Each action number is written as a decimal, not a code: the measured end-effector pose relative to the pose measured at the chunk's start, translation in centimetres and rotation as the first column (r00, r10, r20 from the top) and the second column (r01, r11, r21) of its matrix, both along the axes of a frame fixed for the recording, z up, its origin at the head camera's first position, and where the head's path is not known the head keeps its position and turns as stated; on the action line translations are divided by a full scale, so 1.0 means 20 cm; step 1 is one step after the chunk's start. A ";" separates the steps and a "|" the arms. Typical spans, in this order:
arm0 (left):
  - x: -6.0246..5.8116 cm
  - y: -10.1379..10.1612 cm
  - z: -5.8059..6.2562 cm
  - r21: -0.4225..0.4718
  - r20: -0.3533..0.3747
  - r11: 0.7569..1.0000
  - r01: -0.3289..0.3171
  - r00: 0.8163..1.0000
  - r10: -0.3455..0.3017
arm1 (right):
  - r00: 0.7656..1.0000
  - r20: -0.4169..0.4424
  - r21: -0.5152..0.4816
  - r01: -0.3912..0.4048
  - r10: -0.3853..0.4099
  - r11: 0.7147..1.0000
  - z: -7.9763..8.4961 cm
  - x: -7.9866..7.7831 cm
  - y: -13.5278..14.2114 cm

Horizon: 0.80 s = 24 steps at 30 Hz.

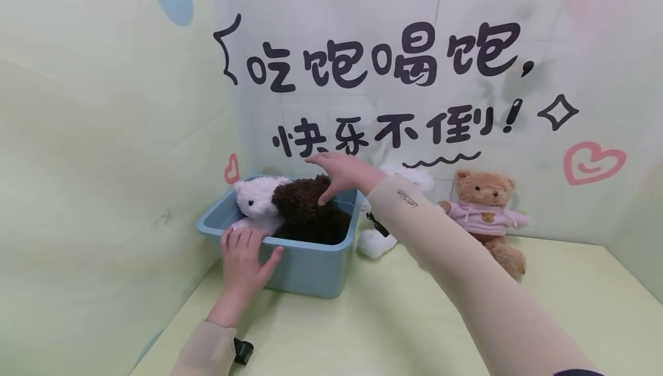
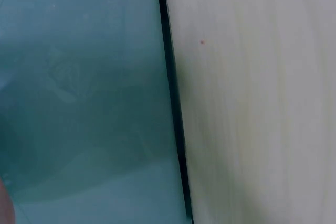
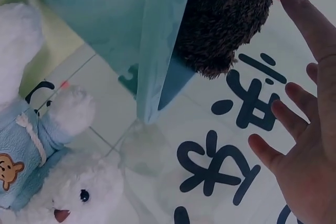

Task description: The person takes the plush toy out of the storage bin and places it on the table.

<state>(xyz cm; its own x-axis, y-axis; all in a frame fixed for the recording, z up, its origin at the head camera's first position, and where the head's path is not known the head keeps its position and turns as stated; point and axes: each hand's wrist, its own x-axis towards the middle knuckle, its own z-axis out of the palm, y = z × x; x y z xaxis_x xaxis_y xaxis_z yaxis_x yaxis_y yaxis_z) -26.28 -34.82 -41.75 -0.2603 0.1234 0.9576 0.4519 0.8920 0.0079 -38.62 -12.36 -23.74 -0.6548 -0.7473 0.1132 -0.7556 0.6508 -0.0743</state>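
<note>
My left hand (image 1: 246, 264) grips the front rim of a blue plastic bin (image 1: 305, 269), fingers over the edge and thumb along the outer wall. In the left wrist view the bin's wall (image 2: 94, 103) fills the left half. Inside the bin lie a white stuffed bear (image 1: 259, 194) and a dark brown plush toy (image 1: 303, 200). My right hand (image 1: 344, 173) hovers above the brown plush, fingers spread and holding nothing. Seen from the right wrist, the thumb is close to the dark fur (image 3: 226, 19); contact cannot be told.
Right of the bin sits a white plush bear (image 3: 73, 187) in a blue top, mostly hidden by my right arm in the head view. A tan teddy bear (image 1: 487, 215) in a pink hoodie leans against the printed back wall. The pale tabletop (image 1: 404, 318) extends in front.
</note>
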 end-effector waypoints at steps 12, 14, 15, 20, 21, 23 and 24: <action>0.00 -0.01 0.03 -0.008 0.002 1.000 0.000 1.000 0.000 | 0.990 0.139 0.062 0.014 -0.022 0.998 0.00 -0.02 -0.11; 0.00 -0.01 0.03 -0.010 0.003 1.000 0.002 1.000 -0.002 | 0.986 0.161 0.080 0.033 -0.045 0.996 0.00 -0.02 -0.11; 0.00 -0.01 0.04 -0.012 0.008 1.000 0.000 1.000 0.000 | 0.983 0.172 0.089 0.046 -0.061 0.995 0.00 -0.02 -0.12; 0.00 0.00 0.03 -0.001 0.002 1.000 -0.006 1.000 0.006 | 0.968 0.225 0.137 0.086 -0.116 0.987 -0.01 -0.03 -0.13; 0.00 0.00 0.03 -0.001 0.002 1.000 -0.009 1.000 0.009 | 0.964 0.235 0.146 0.087 -0.120 0.985 -0.02 -0.03 -0.13; 0.01 0.00 0.01 0.000 0.007 1.000 -0.009 1.000 0.009 | 0.960 0.248 0.155 0.090 -0.127 0.984 -0.04 -0.02 -0.14; 0.01 0.00 0.01 -0.001 0.013 1.000 -0.011 1.000 0.011 | 0.960 0.250 0.155 0.088 -0.126 0.984 -0.04 -0.02 -0.14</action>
<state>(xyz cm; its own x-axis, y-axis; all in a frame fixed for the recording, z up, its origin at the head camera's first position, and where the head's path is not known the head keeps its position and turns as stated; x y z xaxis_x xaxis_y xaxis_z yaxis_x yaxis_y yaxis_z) -26.10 -34.90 -41.54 -0.2744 0.1217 0.9539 0.4420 0.8969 0.0127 -38.96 -15.15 -24.61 -0.7248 -0.6673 -0.1714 -0.6480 0.7448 -0.1596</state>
